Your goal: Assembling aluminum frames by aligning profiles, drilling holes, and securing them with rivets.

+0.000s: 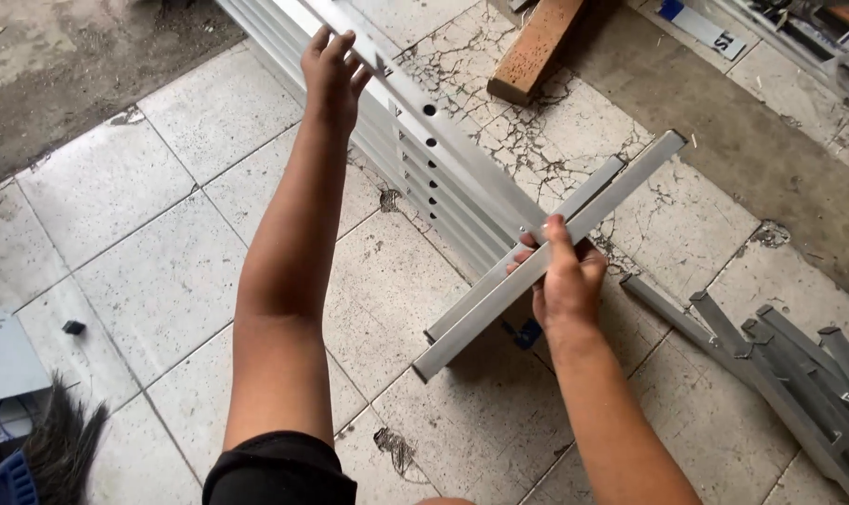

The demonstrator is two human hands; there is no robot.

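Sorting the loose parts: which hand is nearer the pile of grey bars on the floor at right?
Right. The right hand grips two short bars just left of the pile; the left hand rests far off on the long rails.

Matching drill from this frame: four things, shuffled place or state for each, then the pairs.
1. left hand
2. right hand
3. wood block
4. loose bars

a. lying on the tiles, lower right
b. gripping two short bars
c. top of frame, on cracked tiles
d. fingers on the long rails

Pairs: 1-d, 2-b, 3-c, 4-a
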